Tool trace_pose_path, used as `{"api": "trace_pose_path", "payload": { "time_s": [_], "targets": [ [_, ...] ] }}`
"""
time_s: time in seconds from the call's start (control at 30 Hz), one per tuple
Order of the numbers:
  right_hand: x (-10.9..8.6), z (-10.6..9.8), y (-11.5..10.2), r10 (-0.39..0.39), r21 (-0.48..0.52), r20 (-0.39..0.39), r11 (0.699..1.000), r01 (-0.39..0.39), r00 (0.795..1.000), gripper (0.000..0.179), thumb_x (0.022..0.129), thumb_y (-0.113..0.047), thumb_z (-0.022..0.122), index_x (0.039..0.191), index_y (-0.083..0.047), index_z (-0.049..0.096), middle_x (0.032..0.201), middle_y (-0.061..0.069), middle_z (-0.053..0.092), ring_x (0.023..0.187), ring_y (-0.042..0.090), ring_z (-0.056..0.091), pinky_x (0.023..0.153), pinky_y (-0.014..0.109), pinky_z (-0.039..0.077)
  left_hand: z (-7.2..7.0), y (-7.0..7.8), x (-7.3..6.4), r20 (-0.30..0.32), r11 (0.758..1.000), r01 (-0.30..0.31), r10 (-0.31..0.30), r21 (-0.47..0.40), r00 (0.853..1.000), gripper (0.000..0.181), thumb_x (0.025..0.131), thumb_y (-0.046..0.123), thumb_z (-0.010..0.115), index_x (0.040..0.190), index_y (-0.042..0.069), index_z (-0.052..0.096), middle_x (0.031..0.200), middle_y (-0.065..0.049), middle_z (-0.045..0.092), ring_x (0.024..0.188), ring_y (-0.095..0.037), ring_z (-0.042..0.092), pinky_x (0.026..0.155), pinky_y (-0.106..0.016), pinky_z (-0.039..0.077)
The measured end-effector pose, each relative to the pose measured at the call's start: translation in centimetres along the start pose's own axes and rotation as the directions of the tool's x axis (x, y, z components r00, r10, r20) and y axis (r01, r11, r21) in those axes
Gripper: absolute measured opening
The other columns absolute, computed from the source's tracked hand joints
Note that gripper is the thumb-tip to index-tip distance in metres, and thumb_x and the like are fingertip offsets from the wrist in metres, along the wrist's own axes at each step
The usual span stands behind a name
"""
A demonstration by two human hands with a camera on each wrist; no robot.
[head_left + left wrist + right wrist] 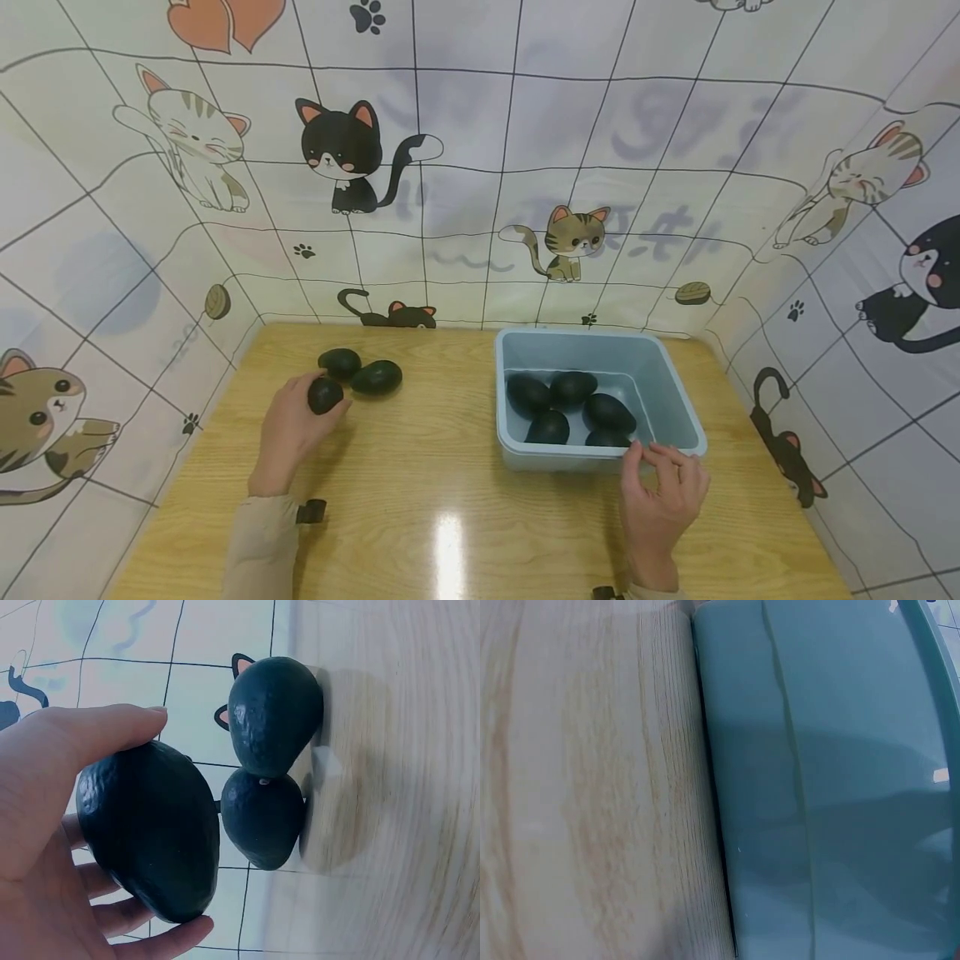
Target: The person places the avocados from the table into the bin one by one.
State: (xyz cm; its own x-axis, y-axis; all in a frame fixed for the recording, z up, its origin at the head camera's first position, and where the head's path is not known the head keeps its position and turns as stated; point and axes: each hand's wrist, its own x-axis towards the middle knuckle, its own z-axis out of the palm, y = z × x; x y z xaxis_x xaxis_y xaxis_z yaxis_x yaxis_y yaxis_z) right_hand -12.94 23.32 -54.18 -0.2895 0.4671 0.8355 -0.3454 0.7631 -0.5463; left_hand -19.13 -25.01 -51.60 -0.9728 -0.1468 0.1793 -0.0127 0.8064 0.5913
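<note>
My left hand [295, 423] grips a dark green avocado [148, 829], its thumb on one side and fingers curled round the other. Just beyond it on the table lie two more avocados [377, 377], close together; the left wrist view shows them beside the held one. On the right stands a light blue plastic bin [592, 333] with several avocados [573, 388] on its floor. My right hand [663, 500] holds the bin's front rim near the right corner with bent fingers and thumb. In the right wrist view the bin's outer wall [780, 787] shows, but the fingers are hidden.
The wooden table [442, 467] meets cat-print, tiled-pattern sheeting [480, 200] at the back and both sides. The bin stands near the back right. A bright light reflection lies on the front middle of the table.
</note>
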Motion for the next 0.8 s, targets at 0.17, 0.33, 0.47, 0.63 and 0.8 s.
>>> {"api": "trace_pose_path", "payload": {
  "time_s": [0.17, 0.33, 0.47, 0.63, 0.8],
  "targets": [
    [0.04, 0.06, -0.14, 0.001, -0.001, -0.007, 1.0, -0.001, 1.0, 0.018, 0.082, -0.001, 0.078, 0.072, 0.011, 0.069, 0.083, 0.029, 0.066, 0.084, 0.048, 0.058, 0.108, 0.03, 0.034, -0.42, 0.37, -0.05, -0.001, 1.0, 0.002, -0.002, -0.012, 1.0, 0.067, 0.095, 0.044, 0.075, 0.146, 0.004, 0.059, 0.146, -0.029, 0.06, 0.133, -0.052, 0.056, 0.103, -0.068, 0.049],
    [0.03, 0.0, -0.17, 0.004, -0.009, 0.004, 1.0, -0.004, 1.0, 0.017, 0.082, 0.0, 0.078, 0.073, 0.011, 0.069, 0.084, 0.029, 0.066, 0.086, 0.049, 0.058, 0.108, 0.03, 0.034, -0.41, 0.3, -0.08, -0.011, 1.0, -0.006, 0.006, -0.018, 1.0, 0.067, 0.095, 0.045, 0.076, 0.145, 0.005, 0.06, 0.145, -0.028, 0.061, 0.133, -0.051, 0.056, 0.103, -0.068, 0.049],
    [0.06, -0.01, -0.28, 0.0, -0.002, -0.007, 1.0, 0.0, 1.0, 0.015, 0.081, 0.002, 0.079, 0.072, 0.011, 0.069, 0.084, 0.029, 0.066, 0.086, 0.05, 0.059, 0.108, 0.032, 0.035, -0.46, 0.36, -0.12, -0.018, 1.0, -0.013, 0.013, -0.026, 1.0, 0.066, 0.095, 0.044, 0.076, 0.145, 0.004, 0.06, 0.144, -0.028, 0.061, 0.133, -0.051, 0.057, 0.104, -0.068, 0.049],
    [0.13, 0.01, -0.45, -0.006, 0.0, -0.011, 1.0, 0.006, 1.0, 0.015, 0.081, 0.002, 0.079, 0.072, 0.011, 0.069, 0.084, 0.029, 0.066, 0.086, 0.05, 0.058, 0.107, 0.03, 0.034, -0.54, 0.66, -0.12, -0.013, 0.999, -0.01, 0.01, -0.035, 1.0, 0.066, 0.095, 0.045, 0.076, 0.145, 0.005, 0.06, 0.146, -0.028, 0.06, 0.134, -0.052, 0.056, 0.104, -0.068, 0.049],
    [0.34, 0.09, -0.87, -0.013, 0.007, -0.023, 1.0, 0.013, 1.0, 0.014, 0.079, 0.005, 0.078, 0.071, 0.012, 0.068, 0.083, 0.029, 0.066, 0.084, 0.05, 0.057, 0.106, 0.03, 0.034, -0.55, 0.94, -0.11, -0.015, 0.999, -0.017, 0.016, -0.036, 1.0, 0.066, 0.095, 0.043, 0.077, 0.146, 0.005, 0.06, 0.148, -0.028, 0.059, 0.135, -0.052, 0.055, 0.105, -0.069, 0.049]
  ]
}}
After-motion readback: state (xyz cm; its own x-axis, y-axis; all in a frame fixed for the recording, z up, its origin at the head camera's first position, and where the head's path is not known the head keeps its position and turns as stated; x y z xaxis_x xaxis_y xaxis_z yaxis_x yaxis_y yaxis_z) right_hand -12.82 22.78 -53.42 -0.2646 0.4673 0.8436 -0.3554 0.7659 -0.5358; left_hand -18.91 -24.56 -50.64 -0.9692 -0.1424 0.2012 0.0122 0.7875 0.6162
